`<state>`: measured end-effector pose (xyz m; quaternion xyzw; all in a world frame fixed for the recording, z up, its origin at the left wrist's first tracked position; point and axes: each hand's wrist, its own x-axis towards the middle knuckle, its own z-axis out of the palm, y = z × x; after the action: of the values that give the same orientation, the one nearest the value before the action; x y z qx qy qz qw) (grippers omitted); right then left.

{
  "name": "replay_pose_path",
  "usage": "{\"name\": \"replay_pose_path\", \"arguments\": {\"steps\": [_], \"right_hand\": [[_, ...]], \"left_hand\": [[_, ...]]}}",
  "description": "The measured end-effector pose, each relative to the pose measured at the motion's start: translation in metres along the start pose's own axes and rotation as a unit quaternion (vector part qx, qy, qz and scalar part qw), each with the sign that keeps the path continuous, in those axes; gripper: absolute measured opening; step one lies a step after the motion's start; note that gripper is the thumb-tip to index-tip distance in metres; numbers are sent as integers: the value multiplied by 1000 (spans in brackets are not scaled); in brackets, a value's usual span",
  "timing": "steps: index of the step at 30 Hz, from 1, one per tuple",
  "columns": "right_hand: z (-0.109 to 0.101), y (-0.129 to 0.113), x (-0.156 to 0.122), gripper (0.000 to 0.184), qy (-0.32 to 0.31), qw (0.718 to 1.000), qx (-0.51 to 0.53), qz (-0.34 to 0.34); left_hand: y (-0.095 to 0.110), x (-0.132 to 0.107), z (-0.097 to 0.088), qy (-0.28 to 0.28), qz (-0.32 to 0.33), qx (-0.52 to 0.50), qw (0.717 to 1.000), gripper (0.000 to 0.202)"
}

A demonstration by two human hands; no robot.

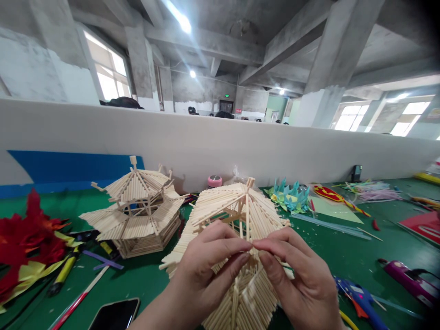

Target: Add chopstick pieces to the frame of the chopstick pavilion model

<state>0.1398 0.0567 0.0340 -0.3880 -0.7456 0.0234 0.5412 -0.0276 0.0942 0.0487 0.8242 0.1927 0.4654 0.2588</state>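
Note:
A pagoda model made of wooden sticks (237, 206) stands right in front of me on the green table (326, 256). My left hand (209, 266) and my right hand (295, 275) meet over its roof. Both are closed in a pinch, fingertips touching at a thin stick of the roof ridge. A second, finished stick pagoda (137, 211) stands to the left, apart from both hands.
Red and yellow paper flowers (27, 243) lie at far left, a phone (115, 314) near the front edge, a blue glue gun (357, 298) and a purple one (409, 277) at right. Teal paper flowers (288, 195) and a pink jar (215, 181) sit by the white partition (240, 142).

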Motion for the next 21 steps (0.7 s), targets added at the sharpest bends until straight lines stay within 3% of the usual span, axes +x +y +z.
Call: {"name": "replay_pose_path", "arguments": {"steps": [21], "right_hand": [[1,1,-1,21,8,1000,-2,-4]], "left_hand": [[1,3,-1,-6,11,15,1000,22]]}}
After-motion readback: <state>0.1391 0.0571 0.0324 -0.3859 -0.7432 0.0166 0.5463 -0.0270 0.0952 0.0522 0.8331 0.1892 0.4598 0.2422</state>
